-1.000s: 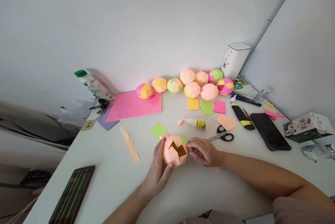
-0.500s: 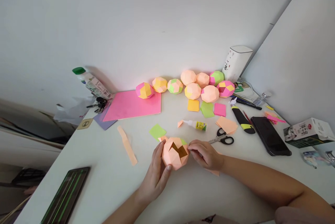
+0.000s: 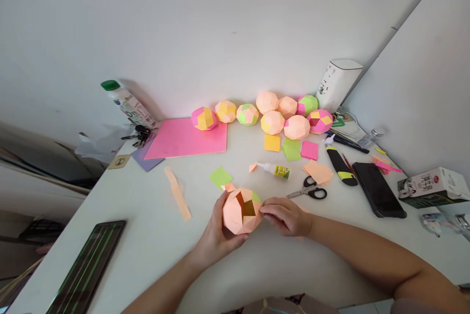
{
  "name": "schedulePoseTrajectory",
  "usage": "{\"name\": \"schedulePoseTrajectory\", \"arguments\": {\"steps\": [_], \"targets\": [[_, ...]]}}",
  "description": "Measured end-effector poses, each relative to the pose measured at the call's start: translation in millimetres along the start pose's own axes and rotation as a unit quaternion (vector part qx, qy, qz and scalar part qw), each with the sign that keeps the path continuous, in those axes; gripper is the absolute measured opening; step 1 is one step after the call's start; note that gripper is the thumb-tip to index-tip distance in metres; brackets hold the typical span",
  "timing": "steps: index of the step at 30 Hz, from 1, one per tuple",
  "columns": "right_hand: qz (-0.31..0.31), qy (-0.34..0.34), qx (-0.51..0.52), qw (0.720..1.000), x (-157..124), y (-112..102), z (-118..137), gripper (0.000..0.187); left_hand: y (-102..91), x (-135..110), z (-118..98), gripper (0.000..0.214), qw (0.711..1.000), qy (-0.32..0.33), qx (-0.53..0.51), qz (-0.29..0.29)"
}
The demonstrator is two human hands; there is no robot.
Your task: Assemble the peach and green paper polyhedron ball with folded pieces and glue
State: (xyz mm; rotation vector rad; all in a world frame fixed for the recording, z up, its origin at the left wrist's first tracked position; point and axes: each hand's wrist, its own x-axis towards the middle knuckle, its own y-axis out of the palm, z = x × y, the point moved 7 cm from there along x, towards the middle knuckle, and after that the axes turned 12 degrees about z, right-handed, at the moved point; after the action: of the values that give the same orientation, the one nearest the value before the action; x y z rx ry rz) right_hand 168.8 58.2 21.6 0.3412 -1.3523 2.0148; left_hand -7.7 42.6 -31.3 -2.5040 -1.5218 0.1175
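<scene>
My left hand [image 3: 219, 233] cups a peach paper ball [image 3: 235, 218] from the left and below, the thumb along its underside. The ball is made of folded facets, with one light green patch at its upper right and a jagged opening facing up. At the ball's right edge, the fingers of my right hand [image 3: 284, 217] are pinched together against the paper. Whether a small loose piece is between them is hidden. Just behind the ball lie a green paper square [image 3: 221, 177] and a glue bottle [image 3: 276, 170], its nozzle beside a small peach scrap [image 3: 253, 168].
Several finished-looking paper balls [image 3: 272, 122] line the wall. Scissors [image 3: 310, 189], peach sheets [image 3: 318, 172], a box cutter [image 3: 341, 166] and a phone [image 3: 378, 189] lie to the right. On the left are a peach strip [image 3: 177, 193], a pink board [image 3: 187, 140] and a dark case [image 3: 90, 267].
The paper ball has turned in my left hand and shifted slightly left, so its opening looks different. My left thumb has slid lower and right; my right fingers stay at the ball's edge.
</scene>
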Motion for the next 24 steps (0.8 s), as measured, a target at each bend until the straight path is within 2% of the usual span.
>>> {"name": "schedulePoseTrajectory", "arguments": {"steps": [7, 10, 14, 19, 24], "targets": [[0.004, -0.026, -0.029, 0.999, 1, -3, 5, 0.03, 6.2, 1, -1, 0.098, 0.992, -0.005, -0.119, 0.051], [-0.007, -0.036, -0.046, 0.998, 2, -5, 7, 0.03, 7.0, 2, -3, 0.094, 0.992, -0.002, -0.115, 0.06], [-0.014, -0.052, -0.068, 0.996, 2, -6, 12, 0.03, 5.7, 3, -10, 0.088, 0.994, 0.016, -0.093, 0.046], [-0.007, -0.058, -0.088, 0.994, 2, -5, 16, 0.032, 11.3, 3, -10, 0.083, 0.989, 0.029, -0.126, 0.07], [-0.043, -0.033, -0.12, 0.991, 6, -10, 25, 0.027, 11.5, 2, -8, 0.082, 0.991, 0.026, -0.109, 0.07]]}}
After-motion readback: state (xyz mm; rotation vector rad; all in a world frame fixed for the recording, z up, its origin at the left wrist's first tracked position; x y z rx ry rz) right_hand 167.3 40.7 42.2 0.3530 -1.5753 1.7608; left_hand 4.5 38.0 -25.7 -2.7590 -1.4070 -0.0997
